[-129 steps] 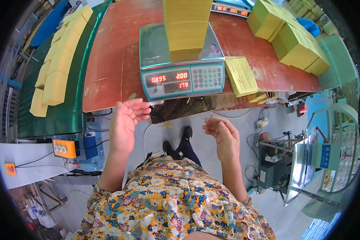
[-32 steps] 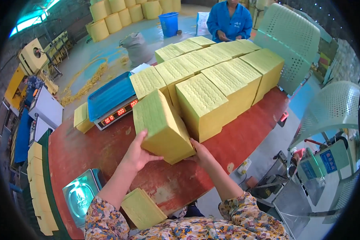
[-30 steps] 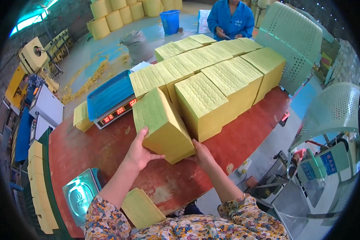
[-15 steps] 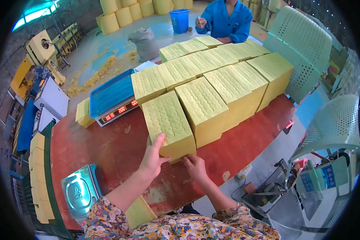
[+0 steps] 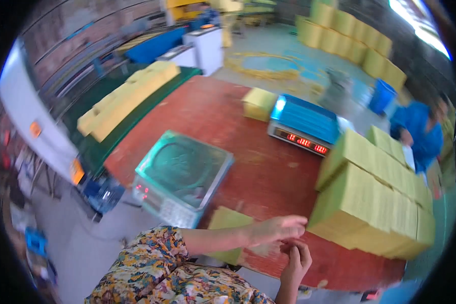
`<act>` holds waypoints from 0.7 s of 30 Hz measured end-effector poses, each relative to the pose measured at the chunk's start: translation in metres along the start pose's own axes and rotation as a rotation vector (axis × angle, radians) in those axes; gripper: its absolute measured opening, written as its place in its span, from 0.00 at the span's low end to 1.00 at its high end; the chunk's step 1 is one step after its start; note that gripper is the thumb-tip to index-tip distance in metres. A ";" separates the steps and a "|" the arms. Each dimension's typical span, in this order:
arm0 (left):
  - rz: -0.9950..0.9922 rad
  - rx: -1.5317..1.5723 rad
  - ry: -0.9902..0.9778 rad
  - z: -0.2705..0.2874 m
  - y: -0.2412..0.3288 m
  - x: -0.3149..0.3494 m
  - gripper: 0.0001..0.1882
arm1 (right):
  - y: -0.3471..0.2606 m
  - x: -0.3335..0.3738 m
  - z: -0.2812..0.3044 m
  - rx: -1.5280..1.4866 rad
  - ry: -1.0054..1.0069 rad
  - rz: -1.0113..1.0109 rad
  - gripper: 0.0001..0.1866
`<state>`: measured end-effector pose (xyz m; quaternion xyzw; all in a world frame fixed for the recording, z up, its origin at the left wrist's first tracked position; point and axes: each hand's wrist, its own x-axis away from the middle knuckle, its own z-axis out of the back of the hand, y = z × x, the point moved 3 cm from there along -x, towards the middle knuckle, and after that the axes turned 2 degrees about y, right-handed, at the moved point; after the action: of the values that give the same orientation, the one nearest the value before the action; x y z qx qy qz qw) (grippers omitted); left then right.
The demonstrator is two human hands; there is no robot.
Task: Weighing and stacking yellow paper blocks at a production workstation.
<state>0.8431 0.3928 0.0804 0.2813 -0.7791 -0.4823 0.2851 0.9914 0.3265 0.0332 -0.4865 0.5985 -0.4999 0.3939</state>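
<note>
My left hand [image 5: 277, 229] is stretched over the red tabletop [image 5: 248, 167], its fingertips close to the nearest yellow paper stack [image 5: 334, 207]. The fingers look extended and hold nothing that I can see. Just below it, my right hand [image 5: 297, 258] has loosely bent fingers, also with nothing visible in them. Whether either hand touches the stack is blurred. The stacks are embossed yellow sheets, set close together in rows at the right. Beside my left forearm, a flat yellow sheet or thin pile [image 5: 228, 228] lies at the near table edge, partly hidden by the arm.
A scale with a metal plate [image 5: 182, 167] stands left of my arms. Farther back are a scale with a blue tray [image 5: 306, 119] and a small yellow block [image 5: 258, 104]. A green surface [image 5: 187, 76] bears more yellow blocks. A blue-clad person [image 5: 418, 131] is beyond the stacks.
The view has swung left, so the stacks now appear farther right. Both hands have come off the nearest stack's lower edge and drawn close together.
</note>
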 end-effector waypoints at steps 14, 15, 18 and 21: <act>-0.408 0.224 0.905 0.126 -0.071 0.482 0.28 | 0.048 0.193 -0.364 0.003 -1.111 -0.226 0.09; -0.415 0.245 0.921 0.130 -0.077 0.510 0.28 | 0.056 0.212 -0.387 0.019 -1.083 -0.234 0.10; -0.439 0.259 1.066 0.150 -0.084 0.593 0.30 | 0.074 0.249 -0.441 -0.013 -1.210 -0.299 0.09; -0.467 0.233 1.247 0.173 -0.091 0.650 0.28 | 0.084 0.263 -0.485 -0.006 -1.347 -0.322 0.08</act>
<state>0.2931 -0.0028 0.0451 0.6970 -0.4343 -0.1917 0.5375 0.4545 0.1766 0.0466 -0.7748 0.1452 -0.1397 0.5992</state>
